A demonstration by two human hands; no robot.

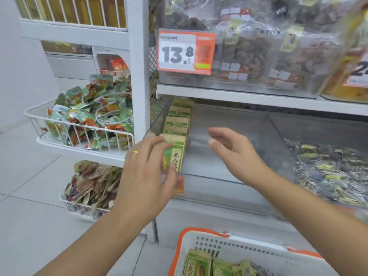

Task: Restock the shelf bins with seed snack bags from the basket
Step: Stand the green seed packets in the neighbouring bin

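Left hand (148,166) pinching front seed bag (174,156) of short row in clear bin (229,176); right hand (229,148) hovering open, holding nothing. Bin mostly unfilled; basket (249,253) holding more bags (199,263) — restocking at early stage.

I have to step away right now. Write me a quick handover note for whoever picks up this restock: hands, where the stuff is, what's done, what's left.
Left hand: fingers curled round the front seed bag in the clear bin, steadying it upright.
Right hand: open, holding nothing, hovering over the bare part of the bin.
Done: one row of seed bags stands along the bin's left wall, front to back.
Left: the rest of that bin is unfilled. More green bags lie in the white and orange basket below the shelf; how many cannot be seen.
Next, probably: start a second row beside the first.
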